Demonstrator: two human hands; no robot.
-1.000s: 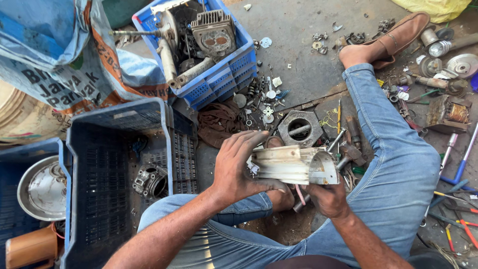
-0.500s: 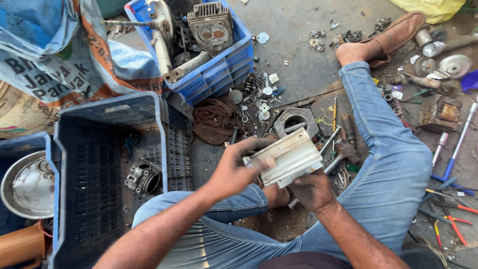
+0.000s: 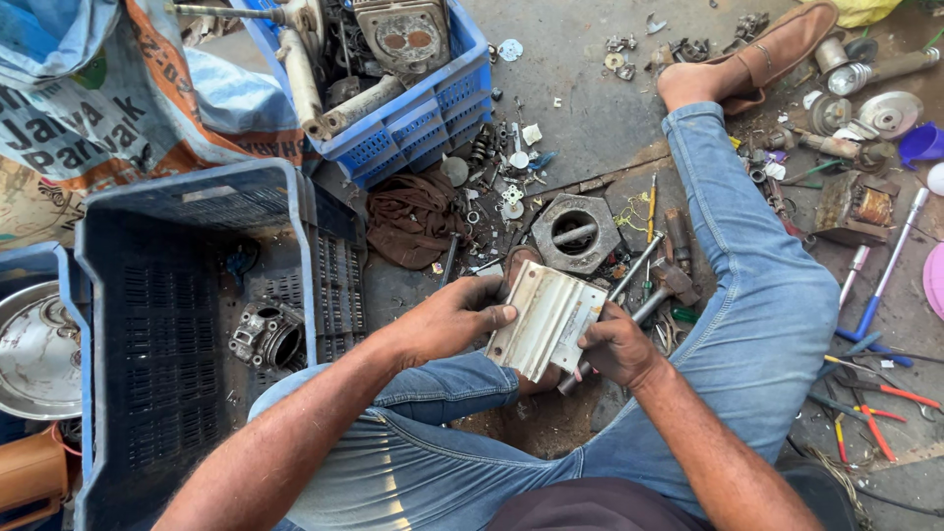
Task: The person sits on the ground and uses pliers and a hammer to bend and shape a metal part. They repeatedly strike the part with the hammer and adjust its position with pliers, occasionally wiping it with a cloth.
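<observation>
Both hands on a pale ribbed metal housing, held over the lap above a littered floor

The left hand (image 3: 454,320) has its grip pinching the upper left edge of the ribbed metal housing (image 3: 547,321), thumb lying along the top; the right hand (image 3: 618,345) clamps the lower right edge, fingers wrapped under it. The housing sits tilted between the person's knees, just below a grey hexagonal casting (image 3: 576,232) on the floor. A brown rag (image 3: 413,218) lies near the left hand, and loose metal rods (image 3: 644,285) poke out from behind the housing. To the left stands a dark blue crate (image 3: 187,324) with a small engine part (image 3: 267,334) in it; further up, a lighter blue crate (image 3: 413,128) holds engine pieces
</observation>
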